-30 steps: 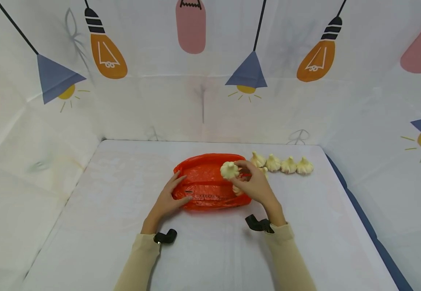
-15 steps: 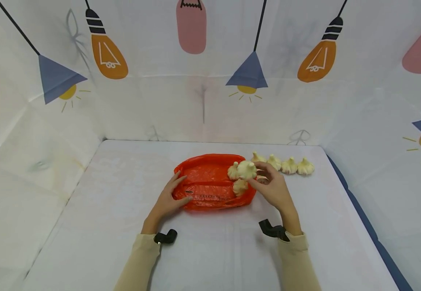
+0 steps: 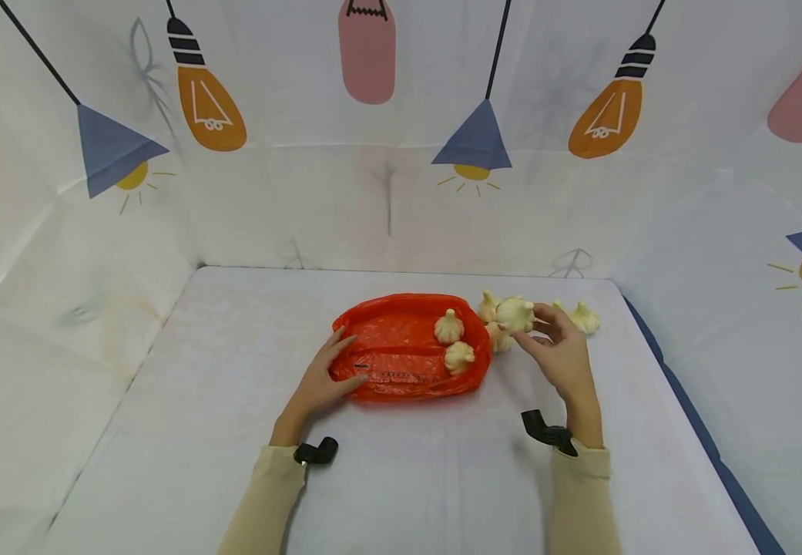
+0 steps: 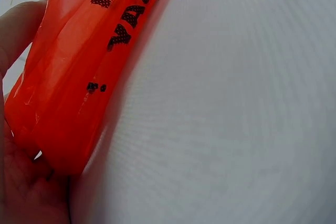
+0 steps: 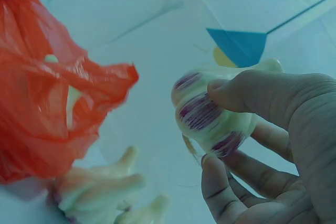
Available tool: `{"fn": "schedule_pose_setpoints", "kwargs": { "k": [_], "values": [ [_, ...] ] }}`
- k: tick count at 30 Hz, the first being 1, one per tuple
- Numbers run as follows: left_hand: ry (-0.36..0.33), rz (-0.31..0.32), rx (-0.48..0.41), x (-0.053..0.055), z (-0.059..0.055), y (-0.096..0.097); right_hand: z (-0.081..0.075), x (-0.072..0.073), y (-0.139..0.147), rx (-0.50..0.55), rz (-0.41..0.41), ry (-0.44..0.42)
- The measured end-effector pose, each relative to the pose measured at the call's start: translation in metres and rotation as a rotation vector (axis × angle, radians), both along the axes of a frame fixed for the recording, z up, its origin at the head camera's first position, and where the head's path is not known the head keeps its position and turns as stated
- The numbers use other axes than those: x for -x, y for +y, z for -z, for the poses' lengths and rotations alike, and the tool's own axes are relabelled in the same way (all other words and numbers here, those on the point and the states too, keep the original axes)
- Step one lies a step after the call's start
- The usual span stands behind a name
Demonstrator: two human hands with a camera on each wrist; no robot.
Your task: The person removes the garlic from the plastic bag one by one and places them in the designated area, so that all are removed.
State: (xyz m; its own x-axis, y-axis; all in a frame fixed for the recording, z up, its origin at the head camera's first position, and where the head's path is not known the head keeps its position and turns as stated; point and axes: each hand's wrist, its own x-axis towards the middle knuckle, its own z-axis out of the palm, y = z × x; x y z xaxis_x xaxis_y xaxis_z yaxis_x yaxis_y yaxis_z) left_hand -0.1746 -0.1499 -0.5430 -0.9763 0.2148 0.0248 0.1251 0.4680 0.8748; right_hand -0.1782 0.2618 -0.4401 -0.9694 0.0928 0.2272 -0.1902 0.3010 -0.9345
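Note:
A red plastic bag [image 3: 394, 327] lies with its mouth spread wide on the white table, and two garlic bulbs [image 3: 448, 327] show inside at its right end. My left hand [image 3: 317, 378] holds the bag's left end, thumb at the front and fingers further back; the left wrist view has the bag's printed side [image 4: 79, 87] between them. My right hand [image 3: 560, 351] pinches a garlic bulb [image 3: 515, 314] to the right of the bag. Thumb and fingertips grip this purple-streaked bulb [image 5: 205, 108] in the right wrist view.
More garlic bulbs [image 3: 584, 317] stand in a row behind the right hand, some partly hidden by it. Another bulb [image 3: 498, 338] sits against the bag's right side. A white printed curtain [image 3: 283, 200] rises behind the table [image 3: 401, 478].
My right hand has carried the garlic bulb rightward from over the bag to beside it, uncovering the bulbs inside. The left hand has stayed on the bag.

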Motion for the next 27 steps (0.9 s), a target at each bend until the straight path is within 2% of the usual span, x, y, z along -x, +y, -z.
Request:
{"fn": "schedule_pose_setpoints", "kwargs": {
  "k": [7, 14, 27],
  "values": [
    [-0.006, 0.006, 0.003, 0.0, -0.001, 0.001, 0.011, 0.002, 0.016, 0.017, 0.079, -0.032],
    [-0.012, 0.003, 0.003, -0.001, -0.001, 0.0, 0.025, 0.004, 0.027, -0.027, 0.12, -0.106],
    [-0.007, 0.007, 0.003, -0.001, -0.001, -0.001, 0.058, 0.008, 0.041, -0.043, 0.113, -0.203]
  ]
}}
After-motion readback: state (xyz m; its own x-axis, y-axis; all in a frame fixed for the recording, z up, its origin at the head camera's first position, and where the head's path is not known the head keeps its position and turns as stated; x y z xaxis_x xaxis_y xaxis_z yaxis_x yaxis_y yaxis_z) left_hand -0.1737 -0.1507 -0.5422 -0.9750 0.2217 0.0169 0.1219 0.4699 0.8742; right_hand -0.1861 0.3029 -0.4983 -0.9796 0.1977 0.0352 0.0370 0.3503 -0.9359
